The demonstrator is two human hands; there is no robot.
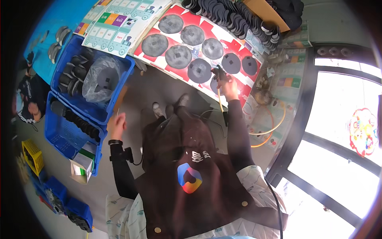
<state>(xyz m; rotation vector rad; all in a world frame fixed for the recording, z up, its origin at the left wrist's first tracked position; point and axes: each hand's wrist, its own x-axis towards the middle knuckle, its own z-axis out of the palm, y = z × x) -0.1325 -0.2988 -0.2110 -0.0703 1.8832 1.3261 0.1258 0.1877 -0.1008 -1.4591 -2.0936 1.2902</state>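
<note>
My right hand (229,88) is closed around a small black spray gun (219,74) with a yellow hose (220,101) running down from it. The gun is over the near right edge of a red and white board (183,63). Dark grey, rounded discs with small square marks lie in rows on the board; one disc (199,70) is just left of the gun, another (230,63) just beyond it. Several discs look dusted with pale grey. My left hand (117,126) hangs low beside a blue crate (126,79), smeared, its fingers unclear.
Stacked dark curved pieces (223,16) line the board's far side, near a cardboard box (266,15). The upper blue crate holds dark pieces and a plastic bag (101,77); a second blue crate (63,137) stands below. Hoses (274,129) loop at right. Another person (30,97) is at far left.
</note>
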